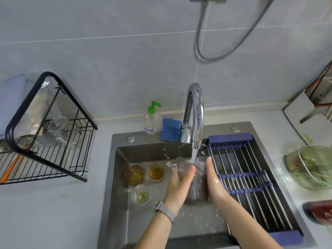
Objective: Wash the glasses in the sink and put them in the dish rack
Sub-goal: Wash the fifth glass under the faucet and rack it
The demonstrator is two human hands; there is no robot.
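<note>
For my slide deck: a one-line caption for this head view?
Both hands rinse a clear glass under the running faucet.

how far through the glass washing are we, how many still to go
Done: at least one clear glass jar already lies in the black wire dish rack; how many in all is hard to tell. In hand: a clear glass held between the left hand and right hand under the running chrome tap. Left: three glasses in the dark sink, two amber-filled and one small clear one.
</note>
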